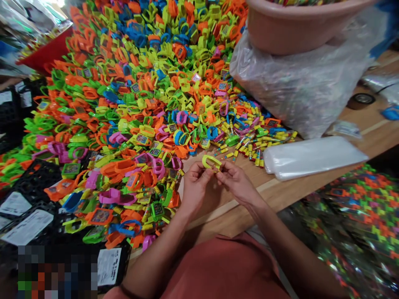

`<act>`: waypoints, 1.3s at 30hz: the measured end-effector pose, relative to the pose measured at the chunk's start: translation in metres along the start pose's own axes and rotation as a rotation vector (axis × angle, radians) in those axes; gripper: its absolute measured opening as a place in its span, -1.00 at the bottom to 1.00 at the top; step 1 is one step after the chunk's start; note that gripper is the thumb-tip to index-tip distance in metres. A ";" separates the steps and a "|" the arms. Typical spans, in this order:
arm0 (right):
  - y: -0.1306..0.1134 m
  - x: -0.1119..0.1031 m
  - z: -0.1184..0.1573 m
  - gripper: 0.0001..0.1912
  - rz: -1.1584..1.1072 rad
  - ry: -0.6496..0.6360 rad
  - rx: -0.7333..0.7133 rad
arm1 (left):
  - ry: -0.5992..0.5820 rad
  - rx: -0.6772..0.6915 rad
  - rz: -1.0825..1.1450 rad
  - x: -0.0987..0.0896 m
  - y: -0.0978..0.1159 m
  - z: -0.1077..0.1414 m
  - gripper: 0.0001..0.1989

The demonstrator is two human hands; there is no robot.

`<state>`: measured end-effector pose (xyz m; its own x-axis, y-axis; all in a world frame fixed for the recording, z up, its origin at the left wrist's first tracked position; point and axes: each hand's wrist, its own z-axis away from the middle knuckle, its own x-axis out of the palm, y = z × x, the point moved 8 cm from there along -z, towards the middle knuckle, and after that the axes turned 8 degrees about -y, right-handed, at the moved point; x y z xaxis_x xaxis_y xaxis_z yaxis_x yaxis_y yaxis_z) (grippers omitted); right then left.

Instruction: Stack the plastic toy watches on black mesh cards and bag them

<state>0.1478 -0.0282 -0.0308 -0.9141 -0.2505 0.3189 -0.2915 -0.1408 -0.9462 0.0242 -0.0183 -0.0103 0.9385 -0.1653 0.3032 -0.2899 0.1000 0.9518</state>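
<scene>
Between my two hands, above the near edge of the wooden table (215, 203), is a yellow-green toy watch (211, 162) with its strap bent into a loop. My left hand (195, 178) pinches its left side with thumb and fingers. On the other side, my right hand (235, 178) pinches the lower right end. The fingertips of both hands nearly meet, and they hide part of the watch's underside. A large pile of toy watches (140, 104) in orange, green, blue, pink and yellow spreads just beyond and left of my hands. Small yellow-capped tubes (249, 147) lie behind my right hand.
Clear plastic bags (314, 155) lie stacked at right. Behind them stands a full plastic sack (289, 83) beneath a pink tub (299, 29). Black crates (40, 207) with labels are at left, near a red container (46, 50). Bagged colourful toys (358, 216) sit low at right.
</scene>
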 end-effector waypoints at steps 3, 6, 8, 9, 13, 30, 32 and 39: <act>0.004 0.007 -0.001 -0.67 0.035 -0.045 0.009 | -0.014 0.006 -0.115 -0.001 0.019 0.003 -0.74; 0.006 0.006 -0.003 -0.68 0.200 -0.096 0.008 | 0.058 0.009 -0.336 -0.031 0.057 0.008 -0.80; 0.005 -0.009 -0.004 -0.65 0.388 -0.050 -0.021 | 0.232 0.038 -0.576 -0.071 0.097 0.015 -0.80; 0.004 -0.019 -0.006 -0.64 0.491 -0.009 -0.035 | 0.363 0.041 -0.733 -0.094 0.119 0.020 -0.79; 0.000 -0.056 -0.013 -0.67 0.899 0.128 -0.085 | 0.836 0.012 -1.282 -0.155 0.186 0.041 -0.72; 0.010 -0.062 -0.009 -0.90 1.428 0.191 0.024 | 0.095 -0.145 -1.375 -0.053 0.028 -0.103 -0.82; 0.008 -0.064 -0.007 -0.84 1.322 0.209 -0.003 | 0.027 -0.128 -1.344 -0.051 0.027 -0.092 -0.82; 0.007 -0.058 -0.003 -0.56 1.004 0.241 -0.060 | 0.057 -0.094 -1.292 -0.070 0.044 -0.058 -0.72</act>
<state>0.1983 -0.0114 -0.0561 -0.7741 -0.0273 -0.6325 0.6293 0.0769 -0.7734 -0.0433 0.0542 0.0083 0.5345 -0.1513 -0.8315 0.8382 -0.0310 0.5445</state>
